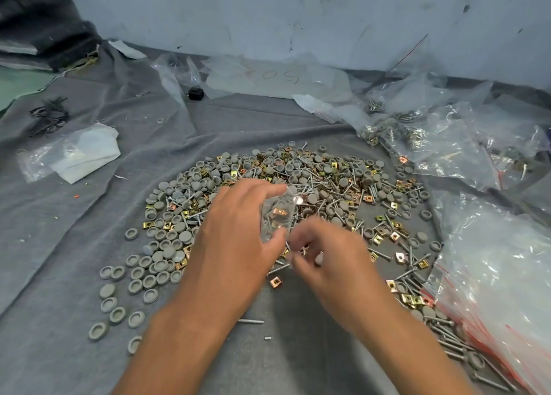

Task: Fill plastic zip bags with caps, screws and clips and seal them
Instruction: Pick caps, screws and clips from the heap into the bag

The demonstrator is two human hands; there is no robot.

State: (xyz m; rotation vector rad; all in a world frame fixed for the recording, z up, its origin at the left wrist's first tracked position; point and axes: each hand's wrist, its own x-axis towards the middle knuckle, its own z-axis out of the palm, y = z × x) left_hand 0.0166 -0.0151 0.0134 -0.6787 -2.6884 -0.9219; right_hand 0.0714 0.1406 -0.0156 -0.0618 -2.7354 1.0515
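The left hand (238,230) pinches a small clear bag (275,215), already holding clips, above the heap of caps, screws and clips (298,180) on the grey cloth (74,245). Just beside it, the blurred right hand (325,257) has its fingers curled over screws; whether they grip any, I cannot tell.

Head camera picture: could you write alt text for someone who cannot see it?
A left hand holds a small clear bag over a pile of grey caps, screws and clips on grey cloth, while the blurred right hand picks at parts.
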